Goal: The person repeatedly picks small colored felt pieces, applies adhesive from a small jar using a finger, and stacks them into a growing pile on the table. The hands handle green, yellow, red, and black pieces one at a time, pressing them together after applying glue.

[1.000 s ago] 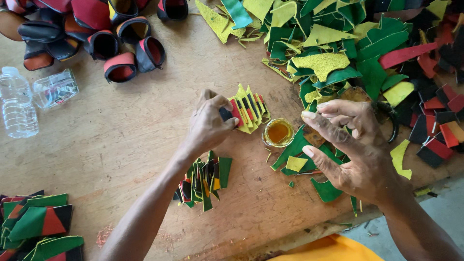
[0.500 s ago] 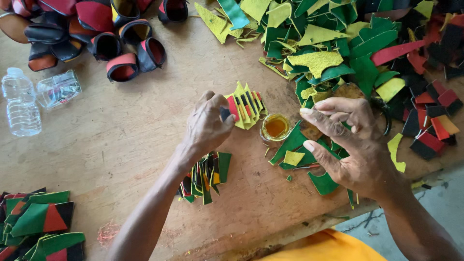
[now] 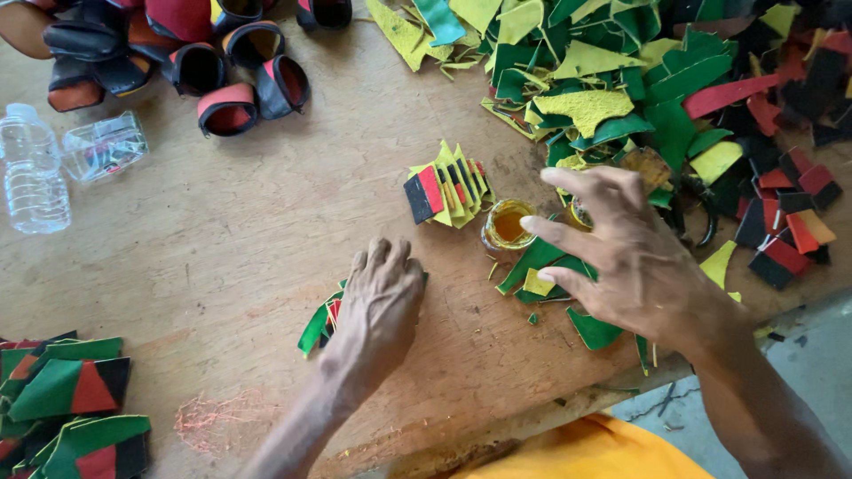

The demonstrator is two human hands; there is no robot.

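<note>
Pressing down with your left hand [image 3: 380, 297], you are covering a small pile of green and red cut pieces [image 3: 318, 324] on the tabletop [image 3: 222, 266], fingers curled loosely over it, gripping nothing that shows. Your right hand [image 3: 621, 257] is hovering open, fingers spread, just right of the small jar of amber glue [image 3: 508, 223] and over green scraps [image 3: 546, 266]. Just left of the jar, a fanned stack of yellow, red and black pieces [image 3: 448, 186] is lying. Beyond the jar, a heap of green and yellow offcuts [image 3: 621, 80] is spreading out. Far left of the jar, a clear bottle [image 3: 34, 173] is lying.
</note>
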